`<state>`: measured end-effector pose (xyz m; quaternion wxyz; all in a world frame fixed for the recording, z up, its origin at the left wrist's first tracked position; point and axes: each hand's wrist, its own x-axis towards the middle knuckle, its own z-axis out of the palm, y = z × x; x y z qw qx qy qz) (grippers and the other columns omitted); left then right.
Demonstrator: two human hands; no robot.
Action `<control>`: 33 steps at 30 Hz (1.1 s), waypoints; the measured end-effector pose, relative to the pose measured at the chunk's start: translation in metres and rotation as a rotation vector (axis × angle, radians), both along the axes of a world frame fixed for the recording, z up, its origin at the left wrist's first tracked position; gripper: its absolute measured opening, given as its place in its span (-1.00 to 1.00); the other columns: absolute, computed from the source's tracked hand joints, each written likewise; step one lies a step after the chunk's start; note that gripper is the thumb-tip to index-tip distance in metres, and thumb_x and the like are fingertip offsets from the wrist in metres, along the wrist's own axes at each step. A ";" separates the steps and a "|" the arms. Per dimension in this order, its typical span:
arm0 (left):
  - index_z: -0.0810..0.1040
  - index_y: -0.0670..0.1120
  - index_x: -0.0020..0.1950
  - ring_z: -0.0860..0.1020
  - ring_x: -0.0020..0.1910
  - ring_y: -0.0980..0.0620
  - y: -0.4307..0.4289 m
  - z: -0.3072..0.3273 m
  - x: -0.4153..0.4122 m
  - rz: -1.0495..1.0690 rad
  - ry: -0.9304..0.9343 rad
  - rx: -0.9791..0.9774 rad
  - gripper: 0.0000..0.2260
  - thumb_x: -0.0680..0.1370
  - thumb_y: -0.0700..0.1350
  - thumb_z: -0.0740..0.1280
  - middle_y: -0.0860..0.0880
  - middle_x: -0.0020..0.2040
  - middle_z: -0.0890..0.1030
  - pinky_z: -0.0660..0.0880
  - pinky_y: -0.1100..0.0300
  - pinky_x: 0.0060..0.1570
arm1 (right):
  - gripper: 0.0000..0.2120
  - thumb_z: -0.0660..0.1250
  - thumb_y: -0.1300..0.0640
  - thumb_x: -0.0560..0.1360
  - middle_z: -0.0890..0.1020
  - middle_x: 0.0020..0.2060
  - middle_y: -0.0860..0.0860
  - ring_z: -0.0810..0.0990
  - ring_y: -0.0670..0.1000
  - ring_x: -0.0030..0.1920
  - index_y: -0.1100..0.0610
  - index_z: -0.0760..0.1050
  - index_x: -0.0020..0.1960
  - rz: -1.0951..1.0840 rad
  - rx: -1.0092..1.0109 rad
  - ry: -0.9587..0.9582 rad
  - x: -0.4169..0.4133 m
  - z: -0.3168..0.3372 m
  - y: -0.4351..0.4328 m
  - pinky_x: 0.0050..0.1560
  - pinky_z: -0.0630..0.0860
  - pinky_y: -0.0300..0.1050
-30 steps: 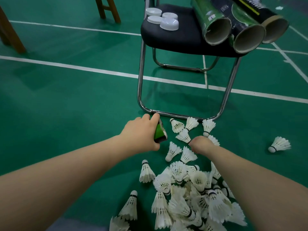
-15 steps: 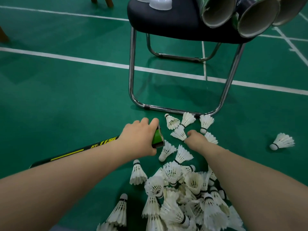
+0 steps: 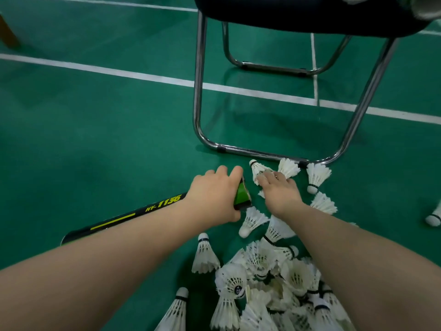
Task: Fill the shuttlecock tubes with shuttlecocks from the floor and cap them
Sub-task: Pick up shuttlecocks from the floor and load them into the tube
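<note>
A black and green shuttlecock tube (image 3: 124,217) lies on the green floor under my left forearm. My left hand (image 3: 214,194) grips it near its open end (image 3: 242,195). Just right of that end, my right hand (image 3: 278,191) reaches over a white shuttlecock (image 3: 259,169), fingers stretched onto its feathers; whether it holds it is hidden. A big pile of white shuttlecocks (image 3: 262,283) lies between my forearms. Loose ones lie by the chair's foot bar (image 3: 318,175).
A black chair on a chrome frame (image 3: 198,91) stands right behind my hands, its foot bar (image 3: 257,154) on the floor. One stray shuttlecock (image 3: 434,217) lies at the right edge. White court lines cross the floor.
The view has dropped and moved closer, so the tubes and caps on the chair seat left the frame. My right hand moved forward and spread its fingers onto a shuttlecock. My left hand keeps its grip.
</note>
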<state>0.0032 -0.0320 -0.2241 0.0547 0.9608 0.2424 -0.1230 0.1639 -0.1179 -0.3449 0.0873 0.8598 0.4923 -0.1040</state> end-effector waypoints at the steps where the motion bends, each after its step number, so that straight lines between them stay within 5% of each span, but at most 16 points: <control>1: 0.20 -0.05 0.27 0.42 -0.04 -0.09 0.001 -0.002 -0.001 0.003 0.009 -0.001 -0.42 0.39 0.12 0.38 -0.08 0.06 0.40 0.35 0.09 -0.21 | -0.40 0.18 0.27 0.47 0.11 0.49 0.04 0.07 0.15 0.47 0.03 0.09 0.46 -0.034 0.020 0.014 0.002 0.000 0.001 0.38 0.16 0.12; 12: 0.19 -0.04 0.29 0.43 -0.01 -0.11 0.000 -0.008 -0.001 -0.004 0.021 0.005 -0.42 0.40 0.11 0.37 -0.07 0.05 0.39 0.35 0.09 -0.18 | -0.53 0.12 0.23 0.52 -0.01 0.53 -0.04 -0.12 0.09 0.52 0.06 0.30 0.41 -0.156 -0.150 0.164 0.014 0.005 0.039 0.46 -0.11 0.20; 15: 0.20 -0.05 0.27 0.44 0.00 -0.11 0.003 -0.010 -0.006 0.005 0.027 0.004 -0.43 0.40 0.11 0.38 -0.07 0.06 0.40 0.35 0.08 -0.17 | -0.50 0.12 0.27 0.52 0.19 0.47 0.03 0.09 0.09 0.49 0.09 0.22 0.45 -0.172 -0.020 0.154 0.011 0.006 0.043 0.45 0.02 0.14; 17: 0.20 -0.04 0.27 0.44 0.00 -0.11 0.008 -0.010 -0.009 0.026 0.027 0.013 -0.43 0.40 0.12 0.38 -0.07 0.06 0.40 0.37 0.08 -0.16 | -0.60 0.12 0.29 0.52 0.43 0.30 0.10 0.41 0.13 0.27 0.16 0.39 0.34 -0.191 0.210 0.153 0.011 0.010 0.041 0.29 0.32 0.00; 20: 0.19 -0.04 0.26 0.45 0.02 -0.12 0.016 -0.012 -0.014 0.055 0.029 0.033 -0.42 0.39 0.12 0.38 -0.07 0.06 0.40 0.36 0.08 -0.15 | -0.76 0.17 0.24 0.55 0.60 0.08 0.11 0.56 0.10 -0.06 0.22 0.58 0.10 -0.439 0.599 0.399 0.010 0.029 0.034 -0.05 0.47 -0.12; 24: 0.21 -0.04 0.26 0.46 0.00 -0.11 0.019 -0.014 -0.020 0.081 0.040 0.026 -0.42 0.38 0.12 0.38 -0.06 0.02 0.40 0.40 0.08 -0.15 | -0.89 0.28 0.31 0.50 0.60 0.03 0.11 0.54 0.01 -0.14 0.19 0.58 -0.07 -0.746 0.767 0.928 0.015 0.048 0.029 -0.24 0.50 -0.24; 28: 0.22 -0.04 0.25 0.46 -0.01 -0.11 0.017 -0.011 -0.021 0.111 0.025 -0.002 -0.43 0.37 0.13 0.39 -0.05 0.01 0.39 0.45 0.06 -0.12 | -0.77 0.20 0.39 0.53 0.62 -0.16 0.05 0.50 -0.09 -0.27 0.22 0.54 0.09 -0.724 0.662 1.471 0.009 0.077 0.020 -0.37 0.47 -0.34; 33: 0.24 -0.02 0.20 0.46 -0.05 -0.09 0.010 0.001 -0.020 0.107 -0.055 -0.008 -0.46 0.36 0.16 0.38 -0.03 -0.02 0.39 0.43 0.08 -0.16 | -0.81 0.20 0.42 0.50 0.63 -0.17 0.02 0.61 -0.08 -0.26 0.24 0.48 0.05 -0.444 0.429 1.465 -0.008 0.100 0.012 -0.32 0.53 -0.29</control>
